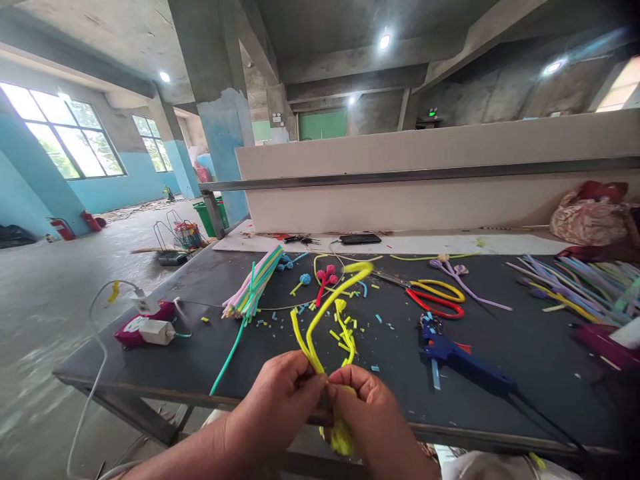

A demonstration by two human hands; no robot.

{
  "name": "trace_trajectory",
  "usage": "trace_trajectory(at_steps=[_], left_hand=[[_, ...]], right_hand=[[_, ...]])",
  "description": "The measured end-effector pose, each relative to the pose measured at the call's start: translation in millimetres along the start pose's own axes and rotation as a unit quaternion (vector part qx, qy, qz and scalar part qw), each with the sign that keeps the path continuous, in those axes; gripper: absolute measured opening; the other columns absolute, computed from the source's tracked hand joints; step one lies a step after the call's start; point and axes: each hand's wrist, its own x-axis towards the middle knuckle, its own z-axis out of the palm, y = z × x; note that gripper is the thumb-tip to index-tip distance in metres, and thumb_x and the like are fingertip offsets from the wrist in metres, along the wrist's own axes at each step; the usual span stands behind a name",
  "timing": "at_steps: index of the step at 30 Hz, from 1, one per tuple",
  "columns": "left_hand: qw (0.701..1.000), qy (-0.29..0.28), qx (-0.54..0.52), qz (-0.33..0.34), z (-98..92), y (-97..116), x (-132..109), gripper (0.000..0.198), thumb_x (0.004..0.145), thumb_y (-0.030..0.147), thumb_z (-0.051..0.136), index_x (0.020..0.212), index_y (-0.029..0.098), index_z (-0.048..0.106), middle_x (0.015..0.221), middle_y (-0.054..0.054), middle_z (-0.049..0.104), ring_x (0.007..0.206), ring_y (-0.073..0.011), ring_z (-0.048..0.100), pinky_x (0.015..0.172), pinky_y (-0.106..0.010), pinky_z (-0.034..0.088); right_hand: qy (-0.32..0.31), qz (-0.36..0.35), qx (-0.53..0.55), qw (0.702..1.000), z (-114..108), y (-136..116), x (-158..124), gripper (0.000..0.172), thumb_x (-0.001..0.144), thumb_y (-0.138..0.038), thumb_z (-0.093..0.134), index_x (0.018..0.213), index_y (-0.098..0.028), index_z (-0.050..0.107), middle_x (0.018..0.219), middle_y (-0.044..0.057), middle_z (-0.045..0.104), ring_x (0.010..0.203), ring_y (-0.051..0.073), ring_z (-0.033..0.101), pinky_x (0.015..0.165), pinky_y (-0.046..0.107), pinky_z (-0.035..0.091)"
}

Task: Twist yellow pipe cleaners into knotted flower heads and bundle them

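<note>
Both hands meet at the table's front edge around yellow pipe cleaners (320,319). My left hand (283,400) is closed, thumb and fingers pinching the stems where they come together. My right hand (367,413) is closed against it, also gripping the yellow pipe cleaners, and a fuzzy yellow bunch (342,430) hangs below its fingers. Two stems stick up beyond the hands, the longer one bent over to the right at its top. Just past my fingers lie a yellow pipe-cleaner piece (346,327) and several short yellow cuttings (343,345). The exact pinch point is hidden by my fingers.
Scissors (435,297) with red and yellow handles and a blue glue gun (465,363) lie to the right. A pipe-cleaner bundle (257,283) and a power strip (145,327) are at left. Behind are red pompom stems (326,279) and a phone (360,239).
</note>
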Motion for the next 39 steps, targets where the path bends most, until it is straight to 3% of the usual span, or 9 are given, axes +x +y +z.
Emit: trace_trajectory(at_steps=[3,10,13,18,22,24,27,32,39], left_hand=[[0.988,-0.026,-0.122,-0.087,1.1,3,0,0.011,0.069,0.017,0.049,0.058,0.016,0.046,0.056,0.005,0.043,0.051,-0.0065,0.039,0.047,-0.017,0.032],[0.897,-0.108,-0.336,-0.267,-10.2,-3,-7,0.020,0.062,0.018,0.055,0.054,0.019,0.037,0.044,0.010,0.031,0.040,-0.0032,0.017,0.038,-0.018,0.010],[0.851,-0.149,-0.380,-0.330,-14.7,-9,-8,0.028,0.060,0.020,0.062,0.053,0.019,0.035,0.043,0.011,0.028,0.039,-0.0020,0.013,0.038,-0.017,0.009],[0.935,-0.203,-0.182,-0.228,-35.4,-4,-12,0.034,0.080,0.042,0.049,0.064,0.014,0.057,0.049,0.002,0.050,0.038,-0.0055,0.037,0.040,-0.018,0.027],[0.990,0.022,0.123,0.060,-65.8,8,-21,0.022,0.084,0.030,0.048,0.087,0.018,0.067,0.081,-0.004,0.066,0.075,-0.0157,0.058,0.070,-0.027,0.044],[0.947,0.111,0.222,0.205,-74.2,15,-25,0.024,0.084,0.023,0.049,0.101,0.024,0.067,0.101,-0.006,0.065,0.097,-0.0204,0.056,0.088,-0.033,0.038],[0.918,0.013,0.273,0.288,-70.0,30,-27,0.026,0.083,0.022,0.054,0.106,0.026,0.066,0.102,-0.007,0.066,0.097,-0.0217,0.056,0.090,-0.034,0.034],[0.928,-0.139,0.229,0.261,-46.8,44,-22,0.024,0.087,0.023,0.048,0.100,0.022,0.068,0.088,-0.010,0.068,0.084,-0.0215,0.058,0.080,-0.031,0.037],[0.988,-0.051,0.129,0.066,-24.0,23,-17,0.013,0.075,0.016,0.055,0.063,0.018,0.060,0.066,-0.001,0.061,0.063,-0.0123,0.053,0.058,-0.021,0.036]], right_hand=[[0.041,-0.120,-0.202,0.971,-1,2,0,0.018,0.071,-0.035,0.058,0.066,-0.019,0.055,0.054,-0.002,0.054,0.050,0.015,0.052,0.052,0.028,0.042],[-0.028,-0.501,-0.481,0.719,-8,7,-4,0.015,0.081,-0.007,0.045,0.079,-0.019,0.054,0.068,-0.002,0.062,0.061,0.013,0.056,0.095,0.047,0.026],[-0.046,-0.530,-0.503,0.681,-9,8,-5,0.018,0.079,-0.003,0.045,0.082,-0.019,0.054,0.072,0.000,0.063,0.065,0.013,0.057,0.096,0.048,0.025],[-0.026,-0.329,-0.395,0.857,-8,3,-4,0.007,0.077,-0.016,0.051,0.071,-0.020,0.054,0.063,-0.002,0.061,0.057,0.013,0.055,0.080,0.040,0.041],[-0.051,-0.045,-0.090,0.994,-11,-2,0,0.012,0.070,-0.029,0.060,0.071,-0.020,0.052,0.051,-0.004,0.055,0.045,0.011,0.048,0.046,0.023,0.036],[-0.098,-0.019,0.027,0.995,-11,-5,0,0.016,0.068,-0.029,0.064,0.071,-0.018,0.053,0.051,-0.004,0.057,0.045,0.010,0.048,0.047,0.022,0.034],[-0.119,-0.021,0.085,0.989,-7,-8,-3,0.018,0.066,-0.027,0.069,0.069,-0.017,0.055,0.050,-0.003,0.059,0.046,0.009,0.048,0.050,0.022,0.035],[-0.123,0.003,0.059,0.991,-1,-10,-10,0.025,0.062,-0.034,0.073,0.067,-0.017,0.056,0.050,-0.003,0.059,0.046,0.010,0.049,0.049,0.022,0.034],[-0.055,-0.073,-0.182,0.979,-2,-11,-12,0.015,0.069,-0.030,0.062,0.063,-0.020,0.052,0.051,-0.004,0.052,0.046,0.011,0.045,0.049,0.025,0.039]])
